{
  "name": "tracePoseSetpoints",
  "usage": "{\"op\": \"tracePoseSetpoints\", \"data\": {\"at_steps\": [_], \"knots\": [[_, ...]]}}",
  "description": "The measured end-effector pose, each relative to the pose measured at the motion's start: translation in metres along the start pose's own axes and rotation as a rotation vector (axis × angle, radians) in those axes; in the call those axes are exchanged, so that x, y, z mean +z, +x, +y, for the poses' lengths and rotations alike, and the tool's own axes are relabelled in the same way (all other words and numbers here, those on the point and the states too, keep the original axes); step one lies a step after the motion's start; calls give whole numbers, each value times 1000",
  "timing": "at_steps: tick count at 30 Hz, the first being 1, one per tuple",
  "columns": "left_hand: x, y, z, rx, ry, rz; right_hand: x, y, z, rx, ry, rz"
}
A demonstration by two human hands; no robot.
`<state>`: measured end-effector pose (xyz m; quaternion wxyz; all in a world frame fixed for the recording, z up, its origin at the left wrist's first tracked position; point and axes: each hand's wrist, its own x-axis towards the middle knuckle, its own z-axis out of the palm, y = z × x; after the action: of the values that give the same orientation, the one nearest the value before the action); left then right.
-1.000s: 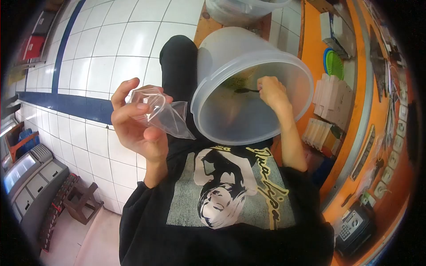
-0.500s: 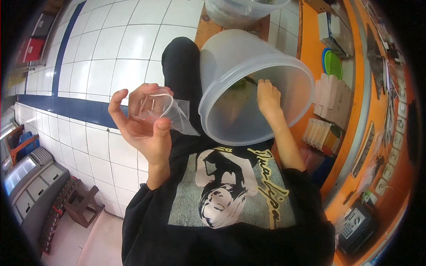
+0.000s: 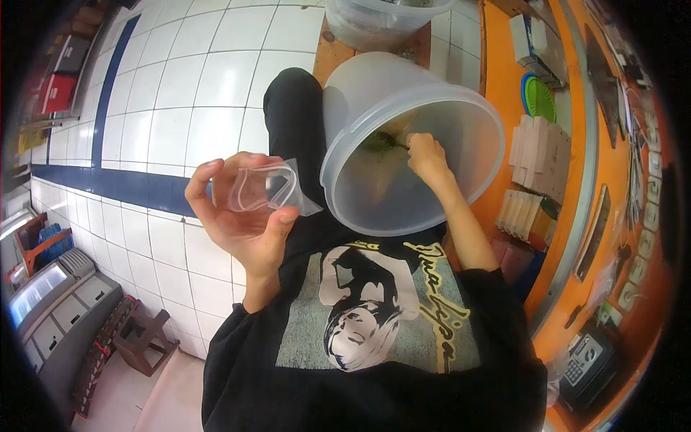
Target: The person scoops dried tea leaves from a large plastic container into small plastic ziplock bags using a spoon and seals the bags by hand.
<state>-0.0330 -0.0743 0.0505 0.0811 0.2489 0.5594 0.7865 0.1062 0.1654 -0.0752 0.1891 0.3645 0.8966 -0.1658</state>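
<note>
My left hand [image 3: 252, 230] holds a small clear plastic bag [image 3: 268, 189] with its mouth spread between fingers and thumb; I see nothing inside it. To the right, a large translucent plastic bucket [image 3: 353, 75] lies tilted with its opening toward me. My right hand [image 3: 430, 162] reaches into that bucket, fingers closed on a thin dark handle [image 3: 401, 146], whose far end I cannot make out clearly. Just beyond the fingers, dark green bits [image 3: 384, 141] lie deep in the bucket.
Another translucent tub [image 3: 374, 25] stands behind the bucket on a wooden surface [image 3: 327, 54]. Orange shelving [image 3: 497, 115] runs along the right, with stacked boxes [image 3: 536, 155], green and blue round lids [image 3: 538, 99] and a black keypad device [image 3: 586, 367]. A brown stool [image 3: 144, 338] is at lower left.
My left hand has shifted slightly right and down, and the bag has turned a little. My right hand has moved slightly left inside the bucket, with the handle now pointing left.
</note>
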Motion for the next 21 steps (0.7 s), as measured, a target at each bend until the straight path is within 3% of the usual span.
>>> {"op": "tracePoseSetpoints", "data": {"at_steps": [5,12,14,21], "knots": [[-2,-2,-4,25,18,-5,28,11,-4,16,127,-98],[4,-5,4,8,67,4,51,13,-31,-50,527,-8],[5,-6,5,3,77,-19,62,18,-35,-139,590,133],[4,-9,-1,48,137,-127,69,42,-44,103,1054,-70]]}}
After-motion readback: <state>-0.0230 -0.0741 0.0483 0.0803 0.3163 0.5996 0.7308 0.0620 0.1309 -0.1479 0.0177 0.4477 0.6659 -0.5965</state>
